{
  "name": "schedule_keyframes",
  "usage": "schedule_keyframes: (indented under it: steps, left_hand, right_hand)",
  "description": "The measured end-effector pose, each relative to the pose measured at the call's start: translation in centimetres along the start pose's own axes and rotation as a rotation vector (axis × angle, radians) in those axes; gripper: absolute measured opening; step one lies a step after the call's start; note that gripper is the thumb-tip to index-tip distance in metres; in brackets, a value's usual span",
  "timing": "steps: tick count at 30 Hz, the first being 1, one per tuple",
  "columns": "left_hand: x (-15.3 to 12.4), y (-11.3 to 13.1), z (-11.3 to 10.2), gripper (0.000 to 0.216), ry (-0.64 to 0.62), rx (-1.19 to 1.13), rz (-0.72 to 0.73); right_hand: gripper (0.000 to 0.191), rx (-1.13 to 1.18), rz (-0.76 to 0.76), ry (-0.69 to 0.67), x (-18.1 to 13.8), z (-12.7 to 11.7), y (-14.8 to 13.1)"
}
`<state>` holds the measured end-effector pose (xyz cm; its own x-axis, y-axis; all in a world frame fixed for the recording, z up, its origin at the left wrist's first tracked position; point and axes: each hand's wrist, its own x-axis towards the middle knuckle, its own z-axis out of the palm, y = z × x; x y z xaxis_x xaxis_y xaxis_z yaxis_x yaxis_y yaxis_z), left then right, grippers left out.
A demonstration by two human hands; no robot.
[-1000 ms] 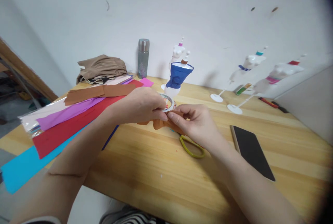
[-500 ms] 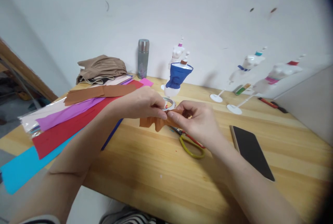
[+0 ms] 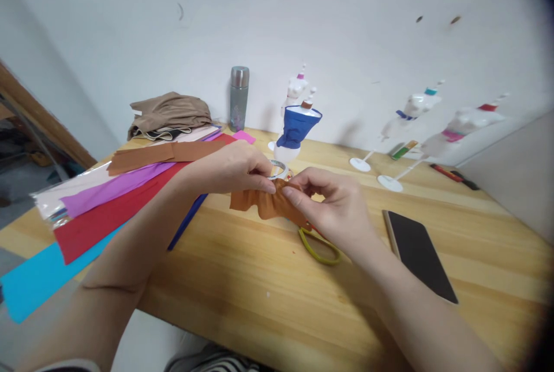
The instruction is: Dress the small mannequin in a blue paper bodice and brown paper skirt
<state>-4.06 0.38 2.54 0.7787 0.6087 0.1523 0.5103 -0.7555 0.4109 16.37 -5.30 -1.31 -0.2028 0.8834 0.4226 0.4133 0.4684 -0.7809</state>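
Note:
Between my two hands hangs a brown fabric strip [image 3: 270,202], its upper edge bunched into folds. My left hand [image 3: 244,167] pinches that edge between thumb and fingers. Close beside it, my right hand [image 3: 331,202] is closed on the strip's right part with a thumb-and-finger pinch. Behind the strip, a roll of tape [image 3: 277,168] shows only in part. Yellow-handled scissors [image 3: 320,248] lie below my right hand, their blades hidden by the fabric. Just beyond stands a small white mannequin with a blue cloth top [image 3: 298,127].
Coloured fabric strips [image 3: 125,210] and folded brown cloth [image 3: 171,112] lie at left. A flask [image 3: 239,98] stands by the wall. At right are more small mannequins [image 3: 418,104], a dark phone-like slab [image 3: 418,251] and a green-and-orange item [image 3: 404,149].
The brown strip has spread out lower between my hands and now covers the scissors' blades. My right hand has shifted slightly to the right; my left has barely moved.

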Motion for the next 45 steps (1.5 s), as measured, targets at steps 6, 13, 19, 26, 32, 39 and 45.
schedule_keyframes:
  steps: [6, 13, 19, 26, 32, 39, 45]
  left_hand:
    - [0.0, -0.1, 0.1, 0.029, 0.016, 0.026, 0.006]
    - [0.0, 0.2, 0.0, 0.028, 0.015, -0.032, 0.015]
    - [0.0, 0.2, 0.1, 0.027, 0.017, -0.04, 0.024]
    - [-0.1, 0.3, 0.1, 0.028, 0.016, -0.027, 0.032]
    - [-0.2, 0.4, 0.1, 0.027, 0.012, -0.025, 0.036]
    - [-0.1, 0.4, 0.2, 0.026, 0.016, -0.006, 0.04]
    - [0.0, 0.4, 0.4, 0.029, 0.025, 0.025, 0.047]
  right_hand:
    - [0.014, -0.007, 0.001, 0.009, 0.0, 0.1, 0.3]
    - [0.008, 0.015, -0.02, -0.031, 0.1, 0.3, 0.5]
    - [0.011, 0.086, 0.06, 0.017, 0.3, 0.3, 0.8]
    - [0.021, 0.181, 0.163, 0.024, 0.7, 0.5, 0.8]
    - [0.027, 0.215, 0.175, 0.008, 0.8, 0.6, 0.9]
    - [0.028, 0.232, 0.184, -0.002, 0.7, 0.8, 1.1]
    - [0.029, 0.268, 0.201, 0.002, 0.7, 0.8, 1.0]
